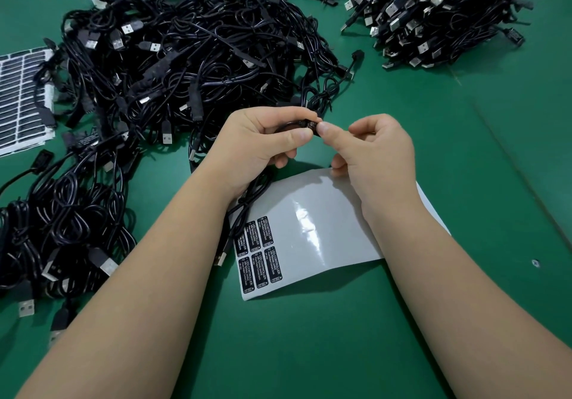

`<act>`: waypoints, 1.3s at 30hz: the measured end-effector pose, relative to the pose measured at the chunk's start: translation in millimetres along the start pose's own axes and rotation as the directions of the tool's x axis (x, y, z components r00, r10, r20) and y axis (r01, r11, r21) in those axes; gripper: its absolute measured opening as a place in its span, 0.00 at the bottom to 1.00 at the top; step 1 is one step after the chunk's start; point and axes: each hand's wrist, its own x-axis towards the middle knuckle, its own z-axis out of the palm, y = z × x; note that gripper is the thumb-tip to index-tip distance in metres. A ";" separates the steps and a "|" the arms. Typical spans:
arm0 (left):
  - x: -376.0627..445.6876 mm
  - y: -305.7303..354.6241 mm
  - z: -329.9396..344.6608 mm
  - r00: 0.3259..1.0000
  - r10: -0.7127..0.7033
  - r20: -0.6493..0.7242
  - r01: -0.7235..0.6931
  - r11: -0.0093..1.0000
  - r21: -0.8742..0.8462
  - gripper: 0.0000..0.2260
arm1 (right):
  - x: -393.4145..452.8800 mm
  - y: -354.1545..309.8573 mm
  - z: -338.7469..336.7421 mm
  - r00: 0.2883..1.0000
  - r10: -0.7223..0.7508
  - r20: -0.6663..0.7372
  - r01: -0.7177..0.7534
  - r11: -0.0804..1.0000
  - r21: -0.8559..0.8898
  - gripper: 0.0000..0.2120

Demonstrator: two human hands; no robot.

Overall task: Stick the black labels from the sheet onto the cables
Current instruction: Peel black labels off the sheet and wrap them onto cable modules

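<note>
Green tabletop [309, 336] carries heaps of black cables. In the middle, the left hand [263, 144] has its grip closed around a small black cable part [311, 126], thumb and fingers curled on it. The right hand [371, 151] pinches the same part from the right, thumb tip against a black label on it. Its cable [244, 209] trails down over the glossy white sheet [325, 213], which lies just near of the hands. Six black labels [260, 253] sit on the sheet's left near corner. Cable piles lie left [185, 58] and far right [433, 11].
</note>
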 end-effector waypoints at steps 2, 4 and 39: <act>0.1 0.1 -0.1 1.000 0.003 -0.012 -0.003 1.000 -0.021 0.10 | -0.1 -0.6 0.7 1.000 0.004 0.010 -0.004 0.999 0.032 0.10; 0.9 -0.5 -0.9 1.000 -0.003 -0.027 0.002 0.999 -0.048 0.09 | -0.3 -1.4 1.0 1.000 0.015 0.017 -0.016 0.996 0.085 0.05; 4.4 -3.5 2.3 0.995 -0.065 -0.080 0.050 0.984 -0.173 0.10 | -2.2 0.7 1.8 0.999 -0.024 0.044 0.018 0.991 0.135 0.05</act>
